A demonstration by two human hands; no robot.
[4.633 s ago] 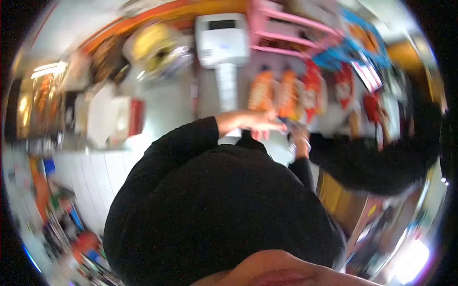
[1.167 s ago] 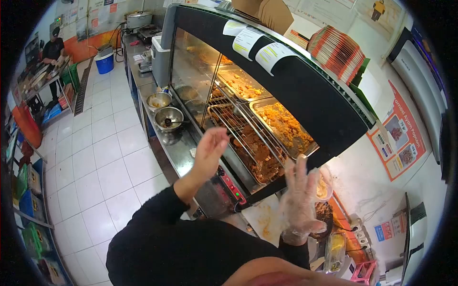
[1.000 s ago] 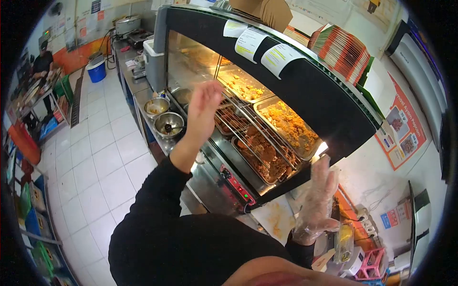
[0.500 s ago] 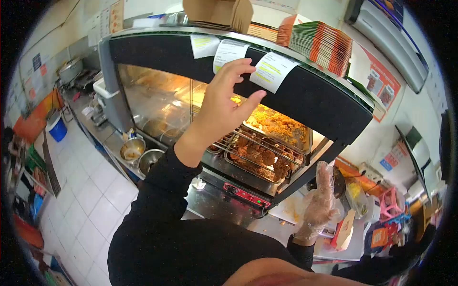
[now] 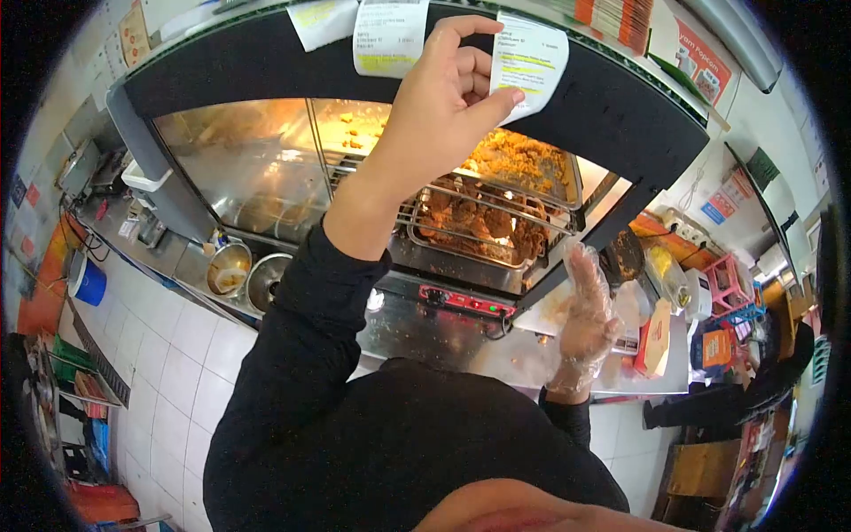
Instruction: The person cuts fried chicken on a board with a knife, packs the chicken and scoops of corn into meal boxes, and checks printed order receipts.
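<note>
My bare left hand [image 5: 448,102] is raised at the black front of the food warmer [image 5: 222,71], its thumb and fingers at the left edge of a printed receipt [image 5: 529,66] with yellow highlighted lines. Two more receipts hang to the left, one of them [image 5: 390,37] fully printed. My right hand [image 5: 587,319], in a clear plastic glove, is held up over the counter with its fingers extended and nothing in it. Behind the glass, a tray of dark fried pieces [image 5: 479,222] lies below a tray of orange crumbly food [image 5: 523,164].
Two metal bowls [image 5: 230,269] stand on the counter at the left. A red control panel [image 5: 465,300] runs under the warmer. At right are a red and white box [image 5: 654,339], a pink rack [image 5: 729,285] and another person in dark clothing [image 5: 753,390].
The view has swung right and come closer to the warmer. My left hand has risen from in front of the glass to the right receipt. My right hand stays raised at the right.
</note>
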